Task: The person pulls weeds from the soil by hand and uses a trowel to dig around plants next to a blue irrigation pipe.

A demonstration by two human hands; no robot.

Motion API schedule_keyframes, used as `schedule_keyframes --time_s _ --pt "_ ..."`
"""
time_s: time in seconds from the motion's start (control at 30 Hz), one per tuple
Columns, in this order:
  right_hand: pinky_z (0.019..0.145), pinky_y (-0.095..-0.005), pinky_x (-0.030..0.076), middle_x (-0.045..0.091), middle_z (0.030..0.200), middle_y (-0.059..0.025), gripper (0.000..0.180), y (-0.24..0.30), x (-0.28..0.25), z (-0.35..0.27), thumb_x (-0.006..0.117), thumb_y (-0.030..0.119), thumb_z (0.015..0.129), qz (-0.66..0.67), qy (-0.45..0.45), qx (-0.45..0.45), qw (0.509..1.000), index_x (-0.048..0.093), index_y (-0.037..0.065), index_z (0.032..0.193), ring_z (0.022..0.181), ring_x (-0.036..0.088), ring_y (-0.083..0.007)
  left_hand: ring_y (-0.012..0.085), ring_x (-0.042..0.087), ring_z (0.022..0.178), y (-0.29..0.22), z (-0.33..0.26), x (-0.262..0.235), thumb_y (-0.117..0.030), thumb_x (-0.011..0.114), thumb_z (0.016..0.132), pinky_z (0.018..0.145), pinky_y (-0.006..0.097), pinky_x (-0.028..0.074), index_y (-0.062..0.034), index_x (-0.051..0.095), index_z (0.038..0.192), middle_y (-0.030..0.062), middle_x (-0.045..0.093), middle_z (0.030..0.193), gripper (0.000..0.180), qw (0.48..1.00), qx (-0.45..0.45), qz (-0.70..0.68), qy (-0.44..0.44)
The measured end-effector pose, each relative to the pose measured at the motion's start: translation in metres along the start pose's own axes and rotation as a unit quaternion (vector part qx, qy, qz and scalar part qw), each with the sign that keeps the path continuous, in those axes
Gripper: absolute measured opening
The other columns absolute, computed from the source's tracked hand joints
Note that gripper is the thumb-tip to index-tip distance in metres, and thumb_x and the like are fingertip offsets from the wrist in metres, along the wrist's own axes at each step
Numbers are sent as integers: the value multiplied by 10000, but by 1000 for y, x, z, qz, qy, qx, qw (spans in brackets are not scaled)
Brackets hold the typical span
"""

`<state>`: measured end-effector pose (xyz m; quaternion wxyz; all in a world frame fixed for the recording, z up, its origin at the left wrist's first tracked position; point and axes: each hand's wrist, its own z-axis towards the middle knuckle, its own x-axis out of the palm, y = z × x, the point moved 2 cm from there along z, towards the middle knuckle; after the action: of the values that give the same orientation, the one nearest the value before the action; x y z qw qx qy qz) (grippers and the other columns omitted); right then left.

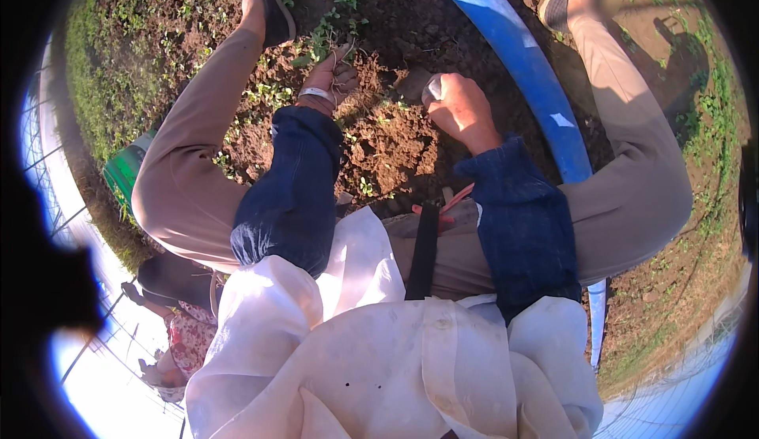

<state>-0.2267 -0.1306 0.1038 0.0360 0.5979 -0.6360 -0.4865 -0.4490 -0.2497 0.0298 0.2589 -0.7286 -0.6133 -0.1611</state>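
Note:
My left hand (338, 77), with a pale band at the wrist, is closed low over the soil around the stems of a leafy green plant (322, 42). Its leaves spread out just beyond my fingers. To the right, my right hand (460, 109) is closed in a fist. A small greyish piece (433, 87) shows at its thumb side; most of what it grips is hidden, and I cannot make out its kind. Loose brown clods of soil (391, 150) lie between and below the two hands.
A thick blue hose (518, 44) curves past my right hand and under my right leg. My shoes (267, 4) stand wide apart on the soil. Something green (126, 166) lies beyond my left knee. Another person (194, 336) is at the lower left. Small weeds (269, 94) dot the ground.

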Motion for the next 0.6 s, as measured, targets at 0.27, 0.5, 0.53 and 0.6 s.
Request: schedule_keyframes --time_s 0.27,0.5,0.53,0.6 --pt "696 -461 489 645 815 -195 196 3 -11 -12 629 227 771 -50 -6 11 999 644 58 870 809 613 -400 370 657 862 58 19 -18 -411 709 765 756 424 529 9 676 922 225 673 908 450 528 141 805 -233" --pt "691 -454 492 649 820 -185 181 10 -22 -14 633 223 780 -56 0 17 998 645 71 879 813 616 -393 339 672 827 66 31 -28 -458 736 718 718 403 540 34 676 935 224 678 866 541 527 77 834 -145" --pt "691 -453 492 649 819 -184 178 8 -24 -15 633 222 782 -56 -4 20 998 645 72 878 813 616 -392 302 673 730 69 36 -32 -419 737 727 642 390 536 47 675 851 197 681 806 486 558 75 810 -166" --pt "691 -454 491 649 818 -185 168 21 -25 -16 631 213 785 -46 -2 -4 999 645 71 873 810 616 -392 263 654 661 48 33 -67 -375 738 749 593 370 524 46 666 831 170 678 783 435 671 14 710 -214"
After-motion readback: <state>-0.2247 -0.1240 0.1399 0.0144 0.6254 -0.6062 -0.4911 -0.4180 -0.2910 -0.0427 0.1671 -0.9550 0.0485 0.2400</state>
